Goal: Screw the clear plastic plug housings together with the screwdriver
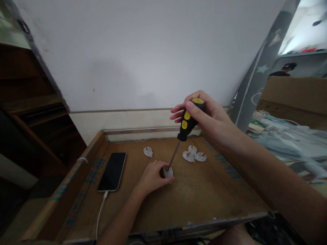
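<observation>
My right hand (204,110) grips the black and yellow handle of a screwdriver (187,122), which tilts down to the left. Its metal tip meets a small clear plastic piece (169,173) on the cardboard surface. Thumb and fingers of my left hand (155,177) pinch that piece from the left side. Another clear piece (148,151) lies behind my left hand. To the right of the screwdriver shaft, three similar clear pieces (192,149) sit close together, with small brass-coloured parts on them.
A black phone (112,172) with a white cable (100,212) lies at the left. Raised edges (89,149) border the cardboard surface (199,197). Plastic bags (283,143) and a cardboard box (296,98) are at the right, with a person (284,70) beyond.
</observation>
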A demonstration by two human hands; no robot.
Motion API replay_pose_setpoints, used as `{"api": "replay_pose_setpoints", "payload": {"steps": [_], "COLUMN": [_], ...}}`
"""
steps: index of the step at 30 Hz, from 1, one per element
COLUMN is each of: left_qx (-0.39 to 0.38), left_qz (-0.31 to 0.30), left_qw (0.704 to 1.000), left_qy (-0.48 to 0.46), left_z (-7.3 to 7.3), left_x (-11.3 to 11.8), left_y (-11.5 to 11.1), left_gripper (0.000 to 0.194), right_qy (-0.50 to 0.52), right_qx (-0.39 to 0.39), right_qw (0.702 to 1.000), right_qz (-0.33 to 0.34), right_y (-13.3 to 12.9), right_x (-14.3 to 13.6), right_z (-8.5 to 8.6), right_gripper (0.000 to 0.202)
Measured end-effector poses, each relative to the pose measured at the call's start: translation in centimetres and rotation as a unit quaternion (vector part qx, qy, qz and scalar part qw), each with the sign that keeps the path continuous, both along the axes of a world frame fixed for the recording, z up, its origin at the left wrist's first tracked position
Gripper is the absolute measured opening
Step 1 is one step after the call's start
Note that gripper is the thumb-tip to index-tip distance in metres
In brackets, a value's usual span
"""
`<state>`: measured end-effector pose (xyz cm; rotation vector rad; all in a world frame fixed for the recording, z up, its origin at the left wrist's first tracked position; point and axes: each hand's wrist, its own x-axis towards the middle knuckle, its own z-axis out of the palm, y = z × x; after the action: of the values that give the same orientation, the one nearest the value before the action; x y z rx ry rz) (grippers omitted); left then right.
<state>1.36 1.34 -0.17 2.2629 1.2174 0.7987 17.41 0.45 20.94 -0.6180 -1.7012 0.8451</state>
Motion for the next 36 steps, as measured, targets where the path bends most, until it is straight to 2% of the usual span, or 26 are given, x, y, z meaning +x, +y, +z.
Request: {"api": "replay_pose_setpoints", "payload": {"steps": [3, 5, 7, 11, 16, 19, 23, 27, 30, 33, 36], "left_qx": [-0.005, -0.007, -0.010, -0.016, 0.004, 0.009, 0.014, 0.042, 0.058, 0.049, 0.034], "left_qz": [-0.006, -0.005, -0.003, -0.004, 0.006, 0.013, 0.003, -0.002, 0.004, 0.000, -0.004], "left_qw": [1.000, 1.000, 1.000, 1.000, 1.000, 1.000, 1.000, 0.999, 0.998, 0.999, 0.999], "left_qy": [-0.004, -0.004, -0.004, -0.001, -0.004, 0.002, 0.004, -0.004, -0.018, -0.012, -0.001], "left_z": [-0.1, -0.1, -0.1, -0.1, -0.1, -0.1, 0.0, 0.0, 0.2, 0.3, 0.2], "left_x": [0.0, -0.1, -0.1, 0.0, 0.0, 0.0, 0.1, 0.2, 0.2, 0.2, 0.3], "left_y": [0.0, 0.1, 0.1, 0.1, -0.1, -0.1, 0.0, 0.1, 0.0, -0.1, -0.1], "left_gripper": [0.039, 0.042, 0.042, 0.040, 0.041, 0.040, 0.039, 0.036, 0.028, 0.022, 0.021], "right_qy": [-0.032, -0.008, 0.035, 0.042, 0.116, 0.101, 0.082, 0.130, 0.136, 0.086, 0.084], "right_qx": [0.062, 0.087, 0.063, -0.016, -0.004, -0.048, -0.045, -0.030, -0.025, -0.004, 0.040], "right_qw": [0.996, 0.993, 0.995, 0.999, 0.992, 0.994, 0.995, 0.991, 0.990, 0.996, 0.994], "right_qz": [-0.049, -0.085, -0.073, 0.017, -0.055, 0.001, 0.039, 0.002, -0.010, -0.002, -0.052], "right_y": [-0.1, -0.1, -0.2, -0.2, 0.6, 0.3, -0.2, 0.3, 0.6, 0.3, -0.1], "right_x": [-1.0, -1.7, -2.2, -2.1, -1.8, -1.8, -2.3, -3.2, -3.3, -3.0, -2.9], "right_z": [-0.4, -0.6, -0.8, -0.7, -0.8, -0.7, -0.6, -0.7, -0.9, -1.1, -1.2], "right_gripper": [0.023, 0.025, 0.032, 0.029, 0.032, 0.034, 0.024, 0.036, 0.030, 0.028, 0.023]}}
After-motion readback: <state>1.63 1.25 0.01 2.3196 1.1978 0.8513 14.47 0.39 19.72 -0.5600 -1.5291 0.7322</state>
